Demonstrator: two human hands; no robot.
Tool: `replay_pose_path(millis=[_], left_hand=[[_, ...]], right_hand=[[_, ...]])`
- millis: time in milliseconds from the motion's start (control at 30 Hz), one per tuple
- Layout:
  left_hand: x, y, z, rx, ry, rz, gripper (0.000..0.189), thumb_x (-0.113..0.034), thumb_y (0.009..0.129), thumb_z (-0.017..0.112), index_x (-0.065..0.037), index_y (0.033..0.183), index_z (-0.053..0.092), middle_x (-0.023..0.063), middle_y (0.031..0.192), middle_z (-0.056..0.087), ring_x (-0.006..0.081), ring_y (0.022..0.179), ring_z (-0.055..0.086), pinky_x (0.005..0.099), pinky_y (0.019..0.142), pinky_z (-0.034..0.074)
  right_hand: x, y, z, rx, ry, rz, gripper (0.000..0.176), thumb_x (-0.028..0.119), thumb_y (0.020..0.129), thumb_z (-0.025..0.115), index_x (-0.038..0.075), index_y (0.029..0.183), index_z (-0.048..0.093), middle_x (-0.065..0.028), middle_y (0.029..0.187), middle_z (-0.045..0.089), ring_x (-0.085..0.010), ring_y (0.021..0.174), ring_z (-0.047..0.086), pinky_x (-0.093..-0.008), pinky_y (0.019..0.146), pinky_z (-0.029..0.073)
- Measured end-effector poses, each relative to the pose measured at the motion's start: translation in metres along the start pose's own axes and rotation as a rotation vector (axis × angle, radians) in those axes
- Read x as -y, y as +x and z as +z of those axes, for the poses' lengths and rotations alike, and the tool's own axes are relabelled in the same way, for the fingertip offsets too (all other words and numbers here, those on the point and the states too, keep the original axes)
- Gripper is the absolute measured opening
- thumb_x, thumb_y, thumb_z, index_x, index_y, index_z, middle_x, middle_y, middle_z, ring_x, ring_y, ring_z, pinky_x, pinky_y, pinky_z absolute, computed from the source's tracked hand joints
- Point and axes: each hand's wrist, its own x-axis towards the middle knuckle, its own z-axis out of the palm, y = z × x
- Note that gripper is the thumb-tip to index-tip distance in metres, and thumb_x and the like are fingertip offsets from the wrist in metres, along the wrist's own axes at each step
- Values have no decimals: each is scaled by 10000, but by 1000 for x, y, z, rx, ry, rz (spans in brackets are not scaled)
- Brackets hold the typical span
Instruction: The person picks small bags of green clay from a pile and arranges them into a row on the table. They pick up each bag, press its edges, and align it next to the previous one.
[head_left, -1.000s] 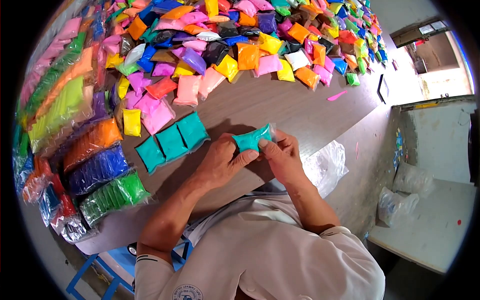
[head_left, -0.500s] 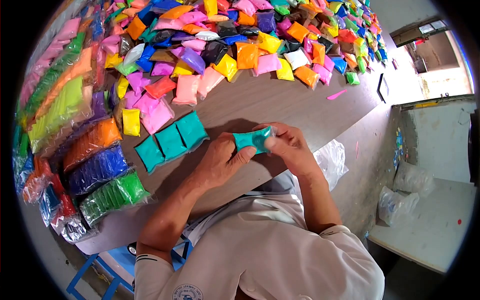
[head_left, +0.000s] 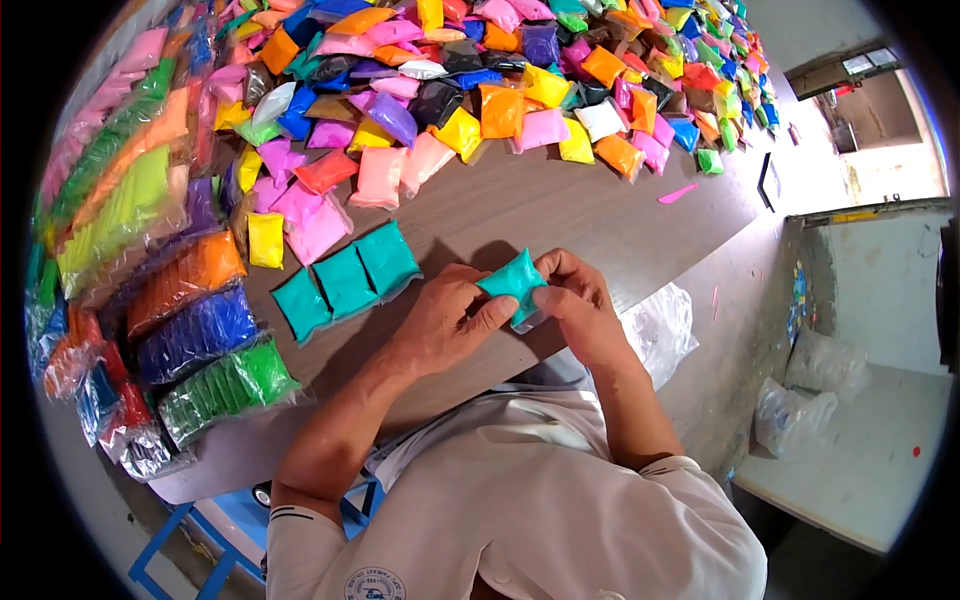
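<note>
Between my two hands is a small teal packet (head_left: 515,287) in clear plastic film, tilted with one corner pointing away from me. My left hand (head_left: 452,318) pinches its left side between thumb and fingers. On its right side, my right hand (head_left: 578,305) grips the edge, thumb across the front. Several matching teal packets (head_left: 348,282) lie side by side on the table to the left of my hands. Just beyond them are a yellow packet (head_left: 266,240) and a pink packet (head_left: 318,228).
A large heap of many-coloured packets (head_left: 500,110) covers the far side of the table (head_left: 590,215). Neat rows of packets, including green (head_left: 228,392) and blue (head_left: 197,338), stand at left. A pink strip (head_left: 678,194) lies at right; a clear plastic bag (head_left: 660,335) is beside my right forearm.
The teal packet has been turned from lying lengthwise between my hands to a tilted position with a corner up. Both hands still hold it, and my right fingers have shifted along its edge.
</note>
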Motion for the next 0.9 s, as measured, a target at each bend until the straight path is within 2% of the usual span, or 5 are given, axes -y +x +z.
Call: replay_pose_path(millis=[233, 433, 533, 733, 900], left_hand=[[0, 2, 3, 2, 76, 117, 334, -318, 975, 579, -38, 793, 594, 147, 711, 575, 347, 734, 556, 434, 729, 430], [-3, 1, 5, -77, 3, 19, 362, -331, 918, 650, -30, 739, 559, 133, 678, 546, 337, 723, 540, 439, 710, 416], [1, 1, 5, -40, 110, 74, 373, -342, 888, 682, -28, 730, 558, 133, 686, 549, 337, 736, 541, 449, 717, 415], [2, -2, 9, -43, 154, 136, 370, -349, 864, 697, -34, 725, 564, 149, 705, 557, 354, 752, 551, 459, 764, 424], [-2, 2, 7, -51, 115, 208, 362, -317, 924, 627, -32, 712, 558, 150, 678, 543, 361, 709, 543, 466, 769, 424]], right_hand=[[10, 4, 16, 10, -203, 24, 187, 191, 1000, 615, 5, 1021, 612, 13, 921, 620, -59, 839, 529, -217, 722, 440], [-1, -2, 32, -225, -109, -73, 188, 206, 1000, 620, 19, 993, 630, 17, 906, 625, -53, 818, 526, -216, 726, 441], [-4, -6, 34, -196, -156, -166, 179, 195, 989, 637, 17, 1013, 625, 14, 911, 626, -53, 828, 530, -226, 743, 452], [13, -4, 31, -80, -112, 39, 209, 167, 950, 695, 3, 1060, 627, 9, 922, 630, -57, 848, 542, -220, 742, 463], [13, 5, 19, -62, -284, -43, 175, 141, 936, 707, -1, 1020, 647, 33, 846, 609, -46, 774, 530, -205, 706, 443]])
